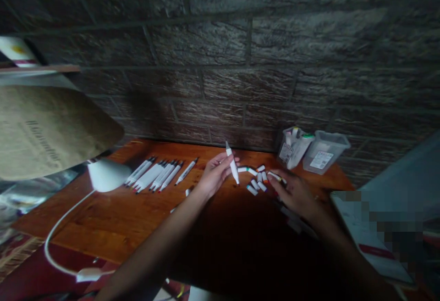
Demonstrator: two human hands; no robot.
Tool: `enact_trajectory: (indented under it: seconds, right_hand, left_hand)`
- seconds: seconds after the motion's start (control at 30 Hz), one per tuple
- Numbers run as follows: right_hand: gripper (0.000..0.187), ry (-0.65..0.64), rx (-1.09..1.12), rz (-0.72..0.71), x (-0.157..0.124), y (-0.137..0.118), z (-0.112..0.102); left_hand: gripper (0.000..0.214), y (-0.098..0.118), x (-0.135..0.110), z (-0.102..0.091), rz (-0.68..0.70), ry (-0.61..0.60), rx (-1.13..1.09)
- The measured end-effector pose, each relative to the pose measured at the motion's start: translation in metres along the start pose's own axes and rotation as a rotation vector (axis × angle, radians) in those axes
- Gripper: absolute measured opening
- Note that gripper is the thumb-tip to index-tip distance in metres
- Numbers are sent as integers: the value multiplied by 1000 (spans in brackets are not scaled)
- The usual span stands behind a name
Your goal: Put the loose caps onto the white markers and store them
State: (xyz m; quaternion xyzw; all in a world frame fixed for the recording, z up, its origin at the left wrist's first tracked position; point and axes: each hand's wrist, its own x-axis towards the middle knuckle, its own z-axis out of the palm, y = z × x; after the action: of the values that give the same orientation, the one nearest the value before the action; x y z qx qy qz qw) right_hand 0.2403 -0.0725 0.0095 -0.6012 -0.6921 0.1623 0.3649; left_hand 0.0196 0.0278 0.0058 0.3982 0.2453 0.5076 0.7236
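Observation:
My left hand [218, 172] is closed around a white marker [233, 168], which it holds tilted above the wooden table. The marker's upper end is grey and its lower tip looks reddish. To the right, my right hand [292, 191] is low over the table with thumb and fingers pinched on a white marker cap [275, 175] with a yellowish end. Several loose marker caps [259, 179], white with coloured ends, are scattered between my hands. A row of white markers [154, 176] lies on the left of the table, with one single marker [186, 171] apart from them.
Against the brick wall stand a clear plastic box [325, 152] and another box [287, 152] with markers in it. On the left is a lamp with a paper-like shade [58, 131], a white base [108, 175] and a cord [51, 236]. The table's [103, 227] front is in deep shadow.

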Motion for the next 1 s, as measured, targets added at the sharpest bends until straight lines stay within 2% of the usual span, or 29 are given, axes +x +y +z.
enact_trajectory:
  seconds: [0.17, 0.37, 0.43, 0.57, 0.67, 0.83, 1.0]
  right_hand:
    - [19, -285, -7, -78, -8, -4, -2]
    - [14, -405, -252, -75, -11, -4, 4]
    - [14, -439, -281, -69, -11, -4, 3]
    - [19, -420, -256, -84, -11, 0, 4]
    - [23, -401, -208, -101, -12, 5, 5]
    - [22, -388, -131, -140, -11, 9, 1]
    - [18, -376, -102, -145, -8, 3, -5]
  left_hand:
    - [39, -1, -2, -2, 25, -56, 347]
    - [29, 0, -7, -8, -4, -132, 723]
    - [26, -2, -11, -7, 5, -168, 956]
    - [31, -5, -15, -5, 54, -207, 1429]
    - [34, -6, -15, -5, 61, -202, 1530]
    - [39, -5, -14, -6, 52, -214, 1561]
    - [32, -4, -15, -4, 58, -248, 1577]
